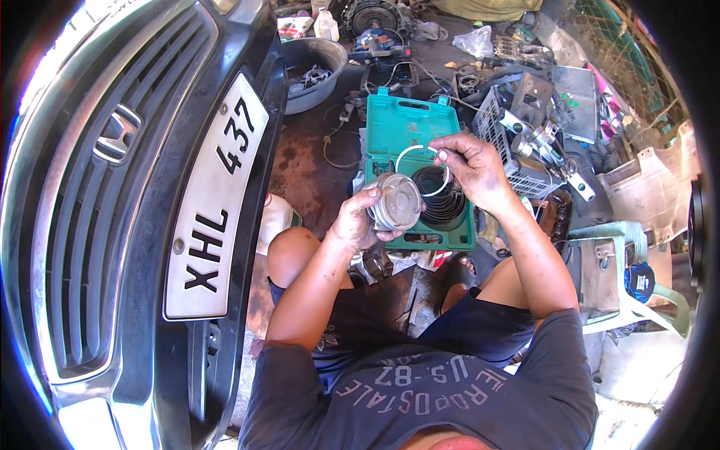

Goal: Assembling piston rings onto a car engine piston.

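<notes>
My left hand [351,223] is closed round the side of a grey metal piston [399,205], its crown turned up toward me. Between the thumb and fingers of my right hand [478,169] is a thin, light-coloured piston ring [406,152], pinched by its upper right part. The ring hangs just above and to the right of the piston; whether the two touch I cannot tell. Below both hands lies an opened green plastic case [412,124], with a dark coiled hose or cable [444,208] in its near half.
A car's front bumper with a white plate [217,202] fills the left side. Behind stands a grey basin [330,75] of parts. To the right are a grey crate [491,124] heaped with metal parts, and a pale green plastic chair [628,240].
</notes>
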Motion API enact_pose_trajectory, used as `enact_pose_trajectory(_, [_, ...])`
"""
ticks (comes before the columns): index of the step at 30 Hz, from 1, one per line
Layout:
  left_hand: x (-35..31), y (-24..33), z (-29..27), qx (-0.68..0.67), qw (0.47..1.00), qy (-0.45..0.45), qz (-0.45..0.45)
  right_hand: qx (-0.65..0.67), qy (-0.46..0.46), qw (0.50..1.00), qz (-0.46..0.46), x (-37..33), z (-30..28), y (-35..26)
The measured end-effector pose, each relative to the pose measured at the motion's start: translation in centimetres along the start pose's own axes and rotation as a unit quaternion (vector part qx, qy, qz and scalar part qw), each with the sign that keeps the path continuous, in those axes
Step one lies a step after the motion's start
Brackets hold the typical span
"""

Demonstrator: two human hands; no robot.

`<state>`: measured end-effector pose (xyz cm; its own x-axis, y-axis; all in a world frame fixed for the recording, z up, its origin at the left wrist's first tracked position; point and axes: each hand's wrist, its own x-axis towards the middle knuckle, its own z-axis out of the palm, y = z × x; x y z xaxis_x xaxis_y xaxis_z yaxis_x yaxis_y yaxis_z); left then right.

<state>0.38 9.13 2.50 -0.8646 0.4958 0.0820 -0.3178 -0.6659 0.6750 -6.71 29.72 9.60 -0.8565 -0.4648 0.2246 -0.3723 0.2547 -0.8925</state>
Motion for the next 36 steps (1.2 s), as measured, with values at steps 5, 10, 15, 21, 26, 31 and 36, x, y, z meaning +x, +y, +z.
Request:
enact_pose_trajectory(5, [0.4, -0.4, 0.4, -0.012, 1.0, 0.007, 0.008, 0.028, -0.012, 0.999, 0.02, -0.1, -0.2, 0.7])
enact_pose_trajectory(10, [0.6, -0.6, 0.1, 0.021, 1.0, 0.0, 0.01, 0.019, -0.019, 1.0, 0.013, -0.2, -0.5, 1.0])
enact_pose_trajectory(15, [0.8, -1.2, 0.4, 0.089, 0.995, 0.054, -0.006, -0.087, -0.012, 0.995, -0.049, -0.2, -0.5, 1.0])
enact_pose_trajectory(21, [1.0, -1.3, 0.7, 0.084, 0.996, -0.004, -0.039, -0.195, 0.016, 0.967, -0.165, -0.2, 0.0, 0.9])
enact_pose_trajectory(26, [1.2, -1.0, 0.9, 0.074, 0.996, -0.014, -0.041, -0.21, 0.03, 0.97, -0.121, -0.2, 0.2, 0.3])
enact_pose_trajectory(31, [1.2, -2.2, 1.6, 0.08, 0.995, 0.052, -0.009, -0.303, 0.072, 0.945, -0.1, -0.4, 1.2, -0.3])
enact_pose_trajectory(36, [1.2, -2.9, 0.6, 0.086, 0.991, 0.101, -0.017, -0.341, 0.103, 0.93, -0.094, -0.3, 1.7, -0.1])
